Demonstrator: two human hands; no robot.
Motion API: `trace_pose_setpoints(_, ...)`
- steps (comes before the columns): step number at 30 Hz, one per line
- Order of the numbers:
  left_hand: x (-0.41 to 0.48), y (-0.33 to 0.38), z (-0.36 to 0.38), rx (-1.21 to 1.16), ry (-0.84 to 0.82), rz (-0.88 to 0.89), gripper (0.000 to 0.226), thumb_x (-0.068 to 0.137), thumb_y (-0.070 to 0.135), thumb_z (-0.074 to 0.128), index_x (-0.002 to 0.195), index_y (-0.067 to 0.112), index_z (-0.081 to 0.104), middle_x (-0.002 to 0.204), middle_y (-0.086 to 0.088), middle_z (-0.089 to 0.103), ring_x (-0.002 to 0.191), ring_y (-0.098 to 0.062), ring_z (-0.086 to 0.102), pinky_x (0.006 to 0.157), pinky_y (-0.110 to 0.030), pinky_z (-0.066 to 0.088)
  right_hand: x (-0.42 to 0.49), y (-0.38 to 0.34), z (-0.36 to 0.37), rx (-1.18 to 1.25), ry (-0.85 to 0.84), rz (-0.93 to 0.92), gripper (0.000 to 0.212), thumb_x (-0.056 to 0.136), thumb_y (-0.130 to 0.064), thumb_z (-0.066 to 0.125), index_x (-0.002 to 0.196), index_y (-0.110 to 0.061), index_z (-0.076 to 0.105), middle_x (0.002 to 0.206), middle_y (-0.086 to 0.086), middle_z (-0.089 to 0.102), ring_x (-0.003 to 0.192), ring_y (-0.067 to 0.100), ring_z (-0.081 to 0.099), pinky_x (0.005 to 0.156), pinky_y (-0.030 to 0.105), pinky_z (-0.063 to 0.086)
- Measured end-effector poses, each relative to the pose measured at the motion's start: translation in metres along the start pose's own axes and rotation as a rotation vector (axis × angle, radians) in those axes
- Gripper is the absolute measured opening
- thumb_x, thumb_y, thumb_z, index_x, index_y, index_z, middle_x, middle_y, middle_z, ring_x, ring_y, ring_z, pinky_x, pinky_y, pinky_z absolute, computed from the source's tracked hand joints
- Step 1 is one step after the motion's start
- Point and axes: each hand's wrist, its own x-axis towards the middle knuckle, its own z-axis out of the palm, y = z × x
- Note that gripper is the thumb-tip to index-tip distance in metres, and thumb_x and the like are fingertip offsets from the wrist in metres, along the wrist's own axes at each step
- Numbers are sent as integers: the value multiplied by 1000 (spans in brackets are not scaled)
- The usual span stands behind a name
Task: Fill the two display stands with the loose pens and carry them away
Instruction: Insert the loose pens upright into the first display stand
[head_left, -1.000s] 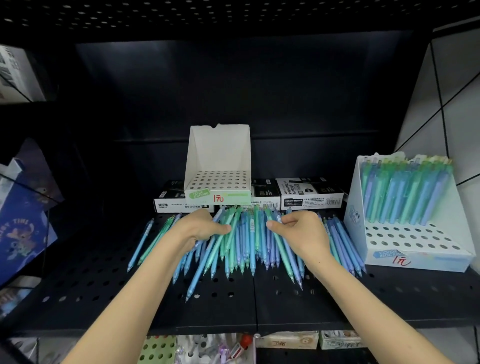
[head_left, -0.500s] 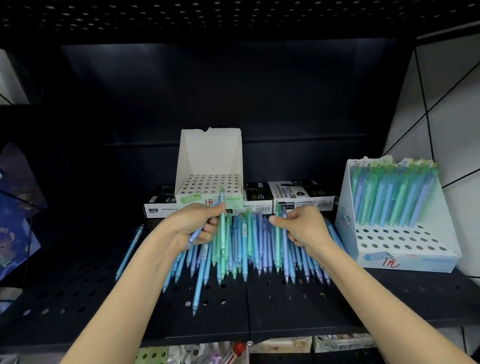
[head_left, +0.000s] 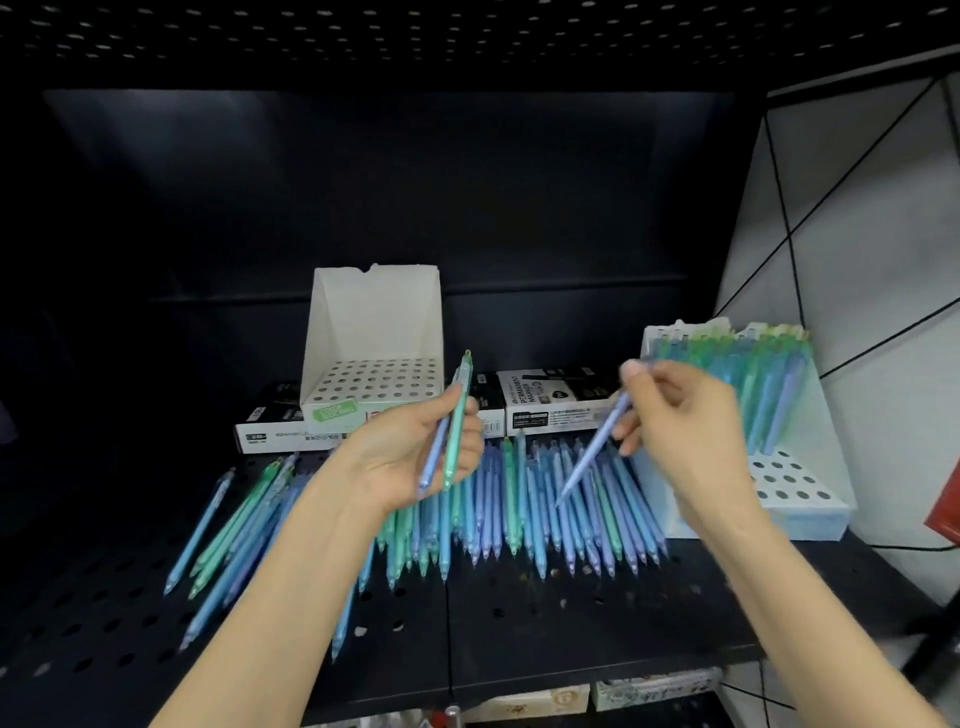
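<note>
Both bare forearms reach in from below, the hands level with each other and apart. The left hand is palm up, fingers curled round two pens standing nearly upright. The right hand pinches one pale blue pen between thumb and curled fingers, its tip slanting down-left.

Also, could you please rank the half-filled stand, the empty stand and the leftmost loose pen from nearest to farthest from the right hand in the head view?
1. Half-filled stand: at the far right, directly behind the right hand.
2. Empty stand: in the middle, towards the back.
3. Leftmost loose pen: lying flat at the far left.
</note>
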Motion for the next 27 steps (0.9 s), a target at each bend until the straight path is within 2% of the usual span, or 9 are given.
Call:
trace_pose_setpoints(3,5,-6,22,-105,-61,-2,15,77,21,57,74,8,50,66,-2,38,54,-10,37,43,-16,37,8,-8,-38,-8,167,-76,27,97,-23,46,84,-4,59,68,10,63,49,17,57,55,33,52)
trace_pose_setpoints(7,19,-18,47,-191,-128,-14,24,94,24,46,77,8,49,66,-6,45,53,-14,48,45,-19,45,20,-4,-77,-110,300,-130,24,100,-19,37,98,-7,58,71,9,59,51,5,57,52,15,50)
trace_pose_setpoints(9,26,-26,60,-157,-150,12,25,97,24,42,79,8,47,65,-6,47,51,-15,50,42,-18,44,24,1,-90,-213,346,-158,24,100,-18,35,98,-8,56,73,11,59,54,6,57,52,15,50)
trace_pose_setpoints(11,33,-34,71,-54,-134,73,23,98,23,42,81,9,46,64,-6,47,48,-14,48,37,-18,41,27,9,-99,-321,400,-186,24,99,-23,35,97,-12,56,79,14,61,65,20,60,62,31,55)
trace_pose_setpoints(13,39,-44,81,104,-112,137,20,98,22,43,83,9,44,62,-4,46,45,-13,46,35,-18,36,30,16,-107,-432,448,-206,34,93,-36,32,103,-16,57,87,15,63,76,29,62,71,49,53)
trace_pose_setpoints(16,42,-58,93,320,-125,198,20,99,23,41,85,9,45,60,0,45,44,-9,40,36,-17,31,33,25,-116,-523,464,-204,38,94,-35,34,115,-12,56,97,14,64,88,29,63,80,48,52)
trace_pose_setpoints(21,45,-68,105,500,-137,317,23,100,25,38,97,6,50,61,3,44,47,-8,35,42,-19,26,39,36,-125,-623,454,-227,29,98,-17,40,115,-4,58,99,14,66,90,29,63,74,27,42)
trace_pose_setpoints(24,48,-70,105,499,-147,355,25,100,25,39,101,4,52,60,3,44,47,-7,35,42,-19,26,42,38,-127,-618,407,-184,29,97,-16,41,121,-7,55,103,11,65,92,26,62,75,28,44)
trace_pose_setpoints(27,51,-71,102,468,-175,365,26,99,25,40,103,3,54,61,4,45,47,-6,37,41,-18,27,43,39,-126,-624,384,-158,27,95,-15,46,120,-8,54,95,9,66,80,23,62,70,31,47)
